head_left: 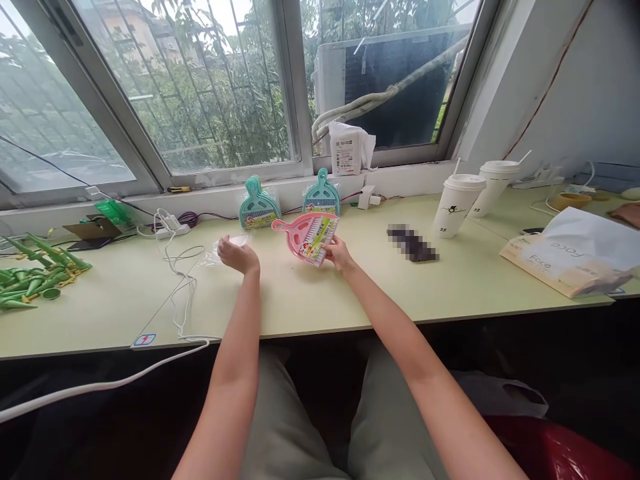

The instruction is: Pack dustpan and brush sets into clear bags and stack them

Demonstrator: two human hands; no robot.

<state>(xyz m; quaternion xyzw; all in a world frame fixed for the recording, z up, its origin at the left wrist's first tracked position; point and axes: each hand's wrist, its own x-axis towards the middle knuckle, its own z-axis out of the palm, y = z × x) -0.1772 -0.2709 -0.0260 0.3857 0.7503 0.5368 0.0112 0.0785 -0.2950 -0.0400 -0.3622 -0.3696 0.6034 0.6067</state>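
My right hand [339, 255] grips the lower right edge of a pink mini dustpan [295, 235], which is tilted above the table with its handle to the left. A small brush with white bristles and a printed label [316, 240] lies against its pan. To the left, my left hand [237, 256] is closed, its fingers curled on a clear plastic bag [213, 253] at the table surface. The fingertips are partly hidden. Behind stand two teal dustpan sets, one at the left [259, 205] and one at the right [323, 190], leaning against the sill.
White cables [183, 293] and a power strip [173, 228] lie left, beyond them green plastic pieces [45, 273]. Rightward are a pixelated dark object [413, 244], two paper cups with straws [457, 203] [495, 187] and a tissue pack [565, 257]. A white package [347, 150] stands on the sill.
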